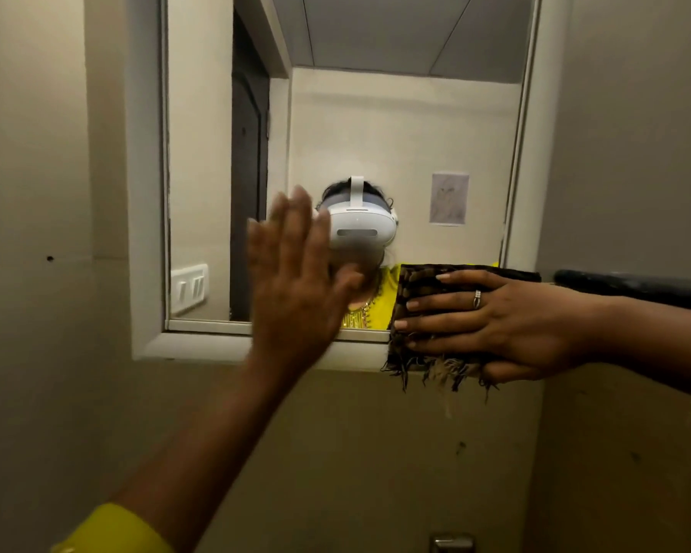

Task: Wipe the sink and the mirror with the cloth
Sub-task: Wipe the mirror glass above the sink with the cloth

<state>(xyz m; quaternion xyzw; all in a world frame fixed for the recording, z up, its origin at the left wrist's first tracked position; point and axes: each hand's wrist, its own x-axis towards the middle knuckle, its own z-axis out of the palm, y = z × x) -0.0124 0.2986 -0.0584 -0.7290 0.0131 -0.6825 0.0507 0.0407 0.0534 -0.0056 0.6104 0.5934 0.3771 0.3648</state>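
Head view. Yellow sleeve (112,530) nearest, low left of mirror (376,133). Left hand (296,273) raised before mirror's lower middle, fingers straight, holding nothing. Right hand (507,325) flat, fingers straight, pressing brown fringed cloth (419,281) onto mirror's lower right corner. Cloth lies under the fingers.

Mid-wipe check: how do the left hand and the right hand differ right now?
The left hand points its fingers up and holds nothing. The right hand lies sideways, fingers pointing left, pressing the cloth on the lower right corner of the mirror. The right hand wears a ring; none shows on the left hand. The left hand is blurred, the right hand sharp. Both have straight fingers.
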